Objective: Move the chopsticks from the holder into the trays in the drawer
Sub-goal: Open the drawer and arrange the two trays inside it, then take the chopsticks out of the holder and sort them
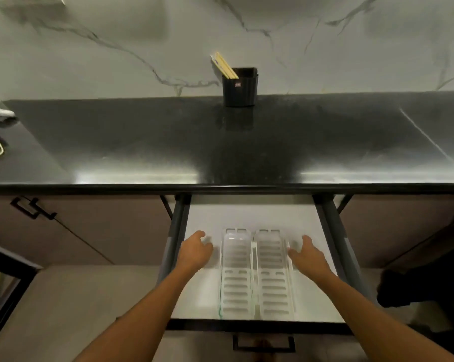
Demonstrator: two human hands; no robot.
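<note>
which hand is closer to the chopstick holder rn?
Roughly even, the left marginally nearer. The holder stands at the back of the counter, slightly left of centre. Left hand is over the drawer left of the trays, right hand to their right; both far from it.

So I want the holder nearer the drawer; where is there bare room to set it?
The black counter is bare between the holder and its front edge. In the drawer, the white floor behind the two trays is free; beside them the left hand and right hand crowd it.
</note>
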